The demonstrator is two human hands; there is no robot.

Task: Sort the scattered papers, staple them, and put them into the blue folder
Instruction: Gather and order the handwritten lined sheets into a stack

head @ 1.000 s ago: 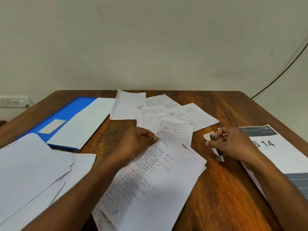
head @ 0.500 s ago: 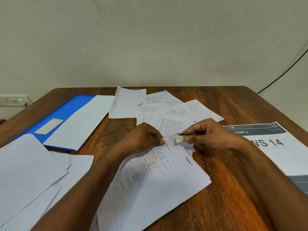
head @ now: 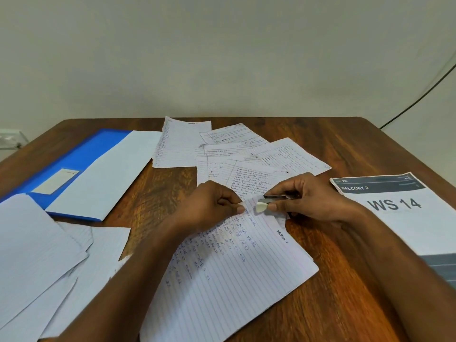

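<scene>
Papers: one sorted stack lies front-centre on the surface, top sheet marked "Section 1". My left hand pinches its top corner; my right hand holds a small stapler, grip closed round it, nose at that same corner. Judging by this, stapling of stack 1 is under way; can't tell if a staple is in yet.

Left to do, as far as I can see: handwritten sheets fanned out at back centre, unsorted. Blank-looking sheets at left, cut off by frame edge; can't say if they belong. Blue folder back left, a white sheet lying over it; whether anything's filed inside is hidden. Printed "WS 14" sheet at right, partly under my arm.
</scene>
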